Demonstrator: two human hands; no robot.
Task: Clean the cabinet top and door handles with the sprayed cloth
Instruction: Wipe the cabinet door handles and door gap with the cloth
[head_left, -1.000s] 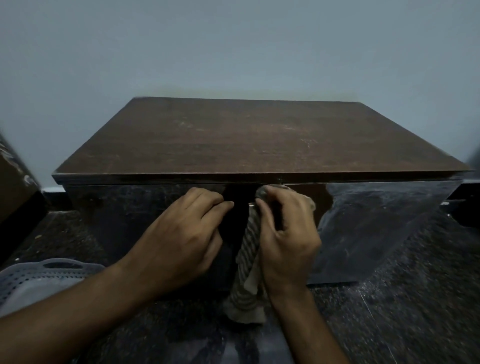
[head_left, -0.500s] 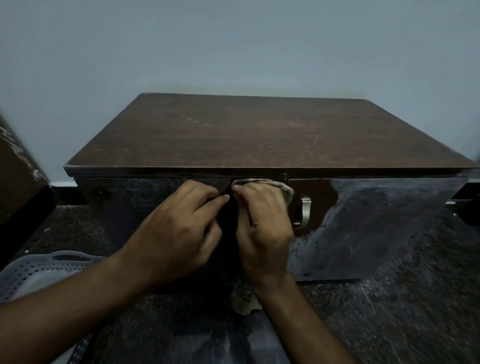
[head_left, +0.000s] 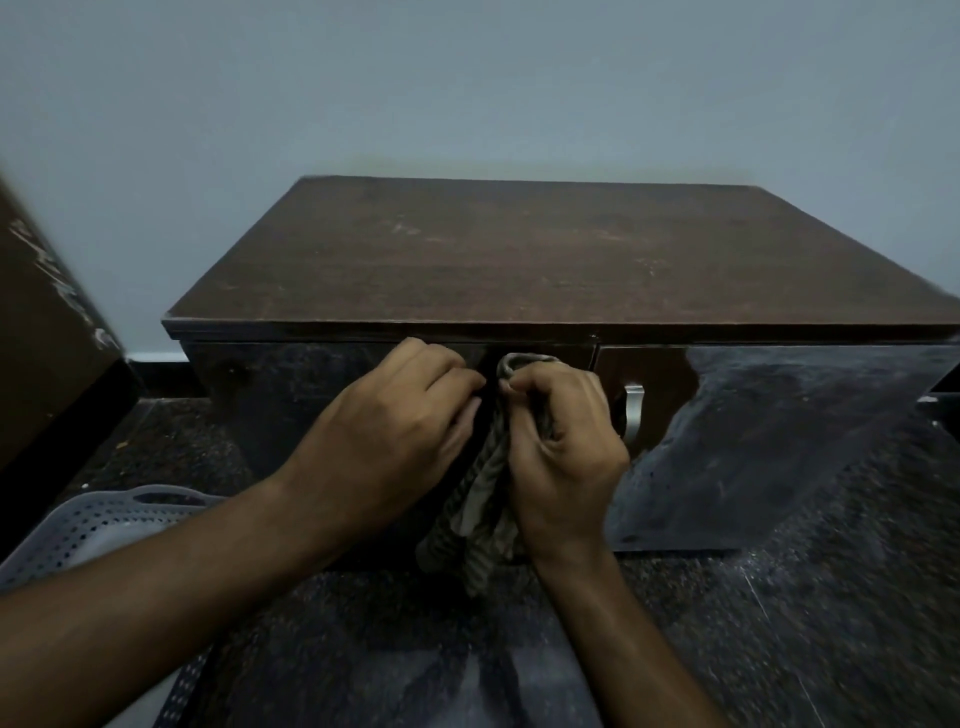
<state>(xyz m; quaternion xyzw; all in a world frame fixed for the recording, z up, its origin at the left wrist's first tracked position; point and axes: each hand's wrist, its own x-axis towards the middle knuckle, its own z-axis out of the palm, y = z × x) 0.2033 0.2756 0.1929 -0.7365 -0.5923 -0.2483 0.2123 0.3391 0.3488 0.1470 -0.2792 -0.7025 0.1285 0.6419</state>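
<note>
A dark wooden cabinet stands against the wall, no readable writing on it. At its left door front, the left hand rests with fingers curled together; the right hand is clenched around the striped cloth, beside a metal handle.

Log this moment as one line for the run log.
stage: wiping door handles | right hand: grip shut on striped cloth, at left door front | left hand: fingers curled beside it | right door handle: exposed | cabinet top: bare

Both hands, right hand gripping cloth at cabinet front
</note>
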